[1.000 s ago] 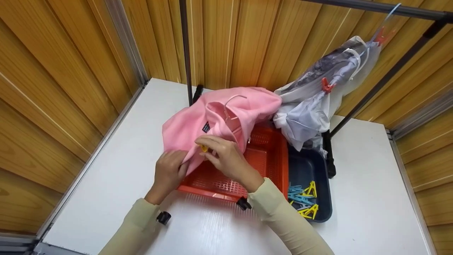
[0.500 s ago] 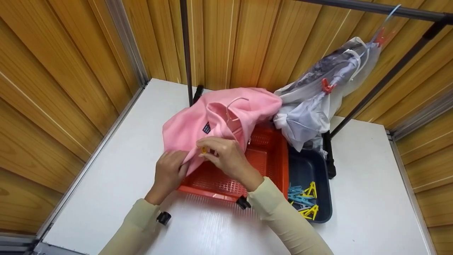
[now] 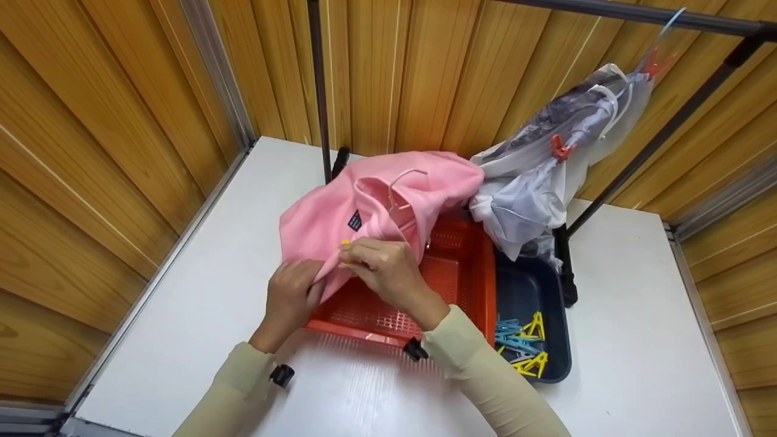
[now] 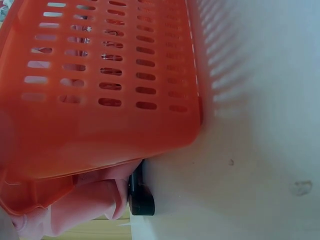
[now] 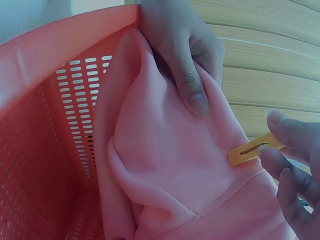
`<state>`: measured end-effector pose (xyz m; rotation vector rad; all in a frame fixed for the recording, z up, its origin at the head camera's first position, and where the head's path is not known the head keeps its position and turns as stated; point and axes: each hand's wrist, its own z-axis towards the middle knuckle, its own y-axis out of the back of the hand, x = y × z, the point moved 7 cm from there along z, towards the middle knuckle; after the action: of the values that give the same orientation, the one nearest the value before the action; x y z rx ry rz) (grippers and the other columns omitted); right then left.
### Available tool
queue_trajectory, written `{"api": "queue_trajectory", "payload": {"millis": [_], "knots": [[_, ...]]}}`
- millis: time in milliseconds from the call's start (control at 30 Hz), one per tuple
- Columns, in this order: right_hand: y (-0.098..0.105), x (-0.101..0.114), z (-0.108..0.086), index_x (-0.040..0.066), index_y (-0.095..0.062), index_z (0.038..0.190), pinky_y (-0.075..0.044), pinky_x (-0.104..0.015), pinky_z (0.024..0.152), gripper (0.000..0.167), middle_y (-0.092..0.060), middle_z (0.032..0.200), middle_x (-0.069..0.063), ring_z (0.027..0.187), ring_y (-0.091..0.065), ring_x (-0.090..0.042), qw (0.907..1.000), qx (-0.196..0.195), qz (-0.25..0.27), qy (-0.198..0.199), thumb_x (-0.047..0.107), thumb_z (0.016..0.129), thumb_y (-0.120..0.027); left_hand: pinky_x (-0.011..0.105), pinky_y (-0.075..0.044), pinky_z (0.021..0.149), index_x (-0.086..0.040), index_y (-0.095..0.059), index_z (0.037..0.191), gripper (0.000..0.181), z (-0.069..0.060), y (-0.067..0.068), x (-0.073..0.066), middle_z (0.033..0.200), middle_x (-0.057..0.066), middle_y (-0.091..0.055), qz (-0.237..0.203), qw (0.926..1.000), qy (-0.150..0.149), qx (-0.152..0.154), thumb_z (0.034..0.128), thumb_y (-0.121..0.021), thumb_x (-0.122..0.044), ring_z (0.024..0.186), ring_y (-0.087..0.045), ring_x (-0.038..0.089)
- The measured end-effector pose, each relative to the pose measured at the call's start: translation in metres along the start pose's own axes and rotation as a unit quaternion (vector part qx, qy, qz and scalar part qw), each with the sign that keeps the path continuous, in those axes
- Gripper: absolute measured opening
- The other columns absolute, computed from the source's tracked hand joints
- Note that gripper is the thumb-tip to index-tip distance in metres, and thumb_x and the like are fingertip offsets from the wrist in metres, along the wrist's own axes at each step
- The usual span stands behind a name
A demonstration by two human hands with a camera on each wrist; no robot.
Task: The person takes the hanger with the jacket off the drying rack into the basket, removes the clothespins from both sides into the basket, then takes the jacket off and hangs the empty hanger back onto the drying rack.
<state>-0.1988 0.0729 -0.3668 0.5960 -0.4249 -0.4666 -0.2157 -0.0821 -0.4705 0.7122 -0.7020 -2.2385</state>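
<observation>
A pink garment (image 3: 322,212) with a dark label and a pale hanger (image 3: 408,173) at its neck opening lies over the red basket. My left hand (image 3: 292,291) grips the edge of the garment, its thumb on the cloth (image 5: 165,135) in the right wrist view. Between the thumb and fingers of my right hand (image 3: 388,267) is a yellow clothespin (image 5: 250,151). The clothespin's front end overlaps the cloth's edge, just beyond the left hand; whether it clamps the cloth I cannot tell. The left wrist view shows mostly the basket wall.
The red basket (image 3: 489,291) stands on a white table (image 3: 182,315). Right of it, a dark tub (image 3: 564,340) holds blue and yellow clothespins (image 3: 519,340). A white and grey garment (image 3: 528,188) with red clips (image 3: 561,149) hangs from the black rack (image 3: 607,11).
My right hand's fingers have drawn closer together around the yellow clothespin, which now shows less, above the fingertips. The left hand keeps its hold on the garment.
</observation>
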Motion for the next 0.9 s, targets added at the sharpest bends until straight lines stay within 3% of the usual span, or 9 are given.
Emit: {"api": "queue_trajectory", "payload": {"millis": [500,700,900], "knots": [[0.014,0.007,0.006,0.009,-0.077,0.090,-0.053,-0.020,0.087,0.012,-0.076,0.091,-0.002,0.086,-0.072,-0.012,0.9981,-0.028,0.055,0.004,0.012,0.079,-0.078,0.033,-0.052,0.075,-0.017,-0.071,0.099,0.012,0.000,-0.001,0.003,0.091,-0.001,-0.074,-0.006,0.9997,0.021,0.008,0.0891,-0.065,-0.018,0.084,-0.066,0.017],[0.017,0.003,0.002,0.008,-0.076,0.091,-0.053,-0.020,0.085,0.014,-0.075,0.088,-0.002,0.084,-0.070,-0.011,0.9982,-0.026,0.049,-0.023,0.016,0.080,-0.077,0.035,-0.051,0.075,-0.015,-0.070,0.097,0.010,0.000,0.000,0.003,0.090,0.000,-0.073,-0.008,0.9998,0.020,0.002,0.0879,-0.066,-0.016,0.083,-0.066,0.019],[0.018,-0.001,-0.002,0.009,-0.073,0.095,-0.054,-0.019,0.073,0.017,-0.072,0.089,-0.002,0.077,-0.064,-0.012,0.9965,-0.022,0.054,-0.060,0.016,0.081,-0.077,0.035,-0.051,0.075,-0.016,-0.069,0.096,0.009,0.000,0.000,0.003,0.090,-0.001,-0.073,-0.004,0.9997,0.022,0.008,0.0896,-0.064,-0.017,0.083,-0.066,0.019]]}}
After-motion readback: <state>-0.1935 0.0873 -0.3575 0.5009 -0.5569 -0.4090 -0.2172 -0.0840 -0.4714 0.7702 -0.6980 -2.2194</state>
